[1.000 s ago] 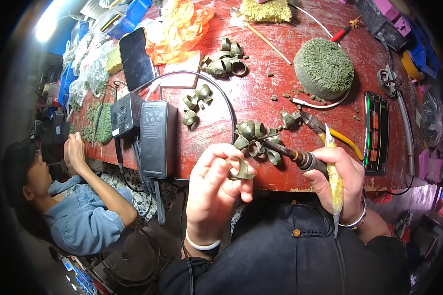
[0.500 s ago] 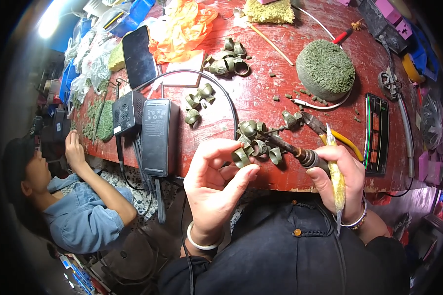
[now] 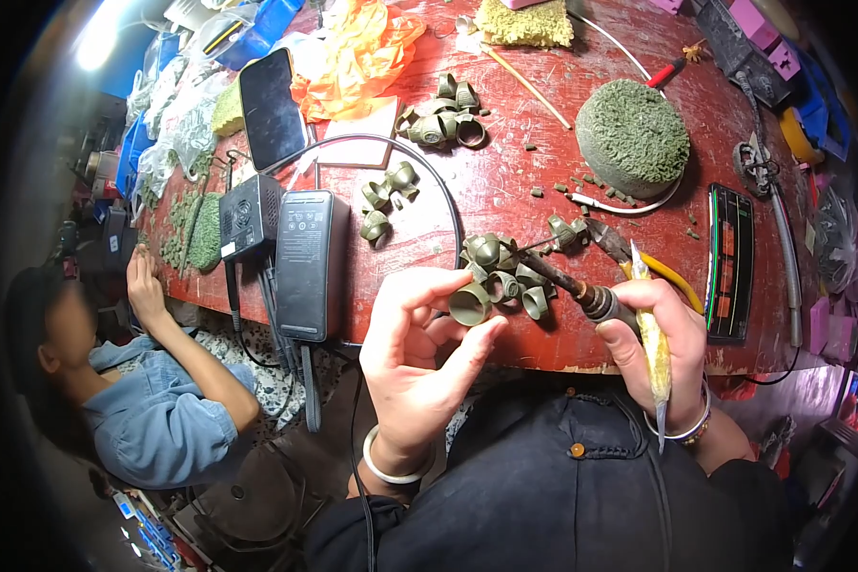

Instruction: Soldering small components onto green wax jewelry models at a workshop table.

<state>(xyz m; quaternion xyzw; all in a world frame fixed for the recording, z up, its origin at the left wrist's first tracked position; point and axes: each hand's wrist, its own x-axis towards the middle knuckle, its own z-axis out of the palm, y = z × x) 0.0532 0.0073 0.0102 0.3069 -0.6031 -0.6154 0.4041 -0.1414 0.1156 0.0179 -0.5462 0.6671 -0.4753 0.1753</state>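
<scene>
Between thumb and forefinger, my left hand (image 3: 400,353) pinches a dark green ring (image 3: 468,305), its round opening toward me. My right hand (image 3: 677,334) grips a soldering iron (image 3: 596,303), whose thin tip points up-left over a cluster of similar green rings (image 3: 505,284). Tucked in the same hand, a slim double-ended pointed tool (image 3: 652,348) with a yellow wrapped middle stands nearly upright. The iron's tip is apart from the held ring. One more green ring (image 3: 566,232) lies by the jaws of yellow-handled pliers (image 3: 675,275).
Two groups of green rings, one upper (image 3: 443,124), one lower (image 3: 376,225), lie further off. A round green-topped block (image 3: 634,138) and a lit phone (image 3: 729,262) are at right. A black power adapter (image 3: 307,267) and cable lie left, near a seated person (image 3: 162,410).
The ring in my left fingers has turned, so its opening now shows more fully. My right hand with the iron has barely moved.
</scene>
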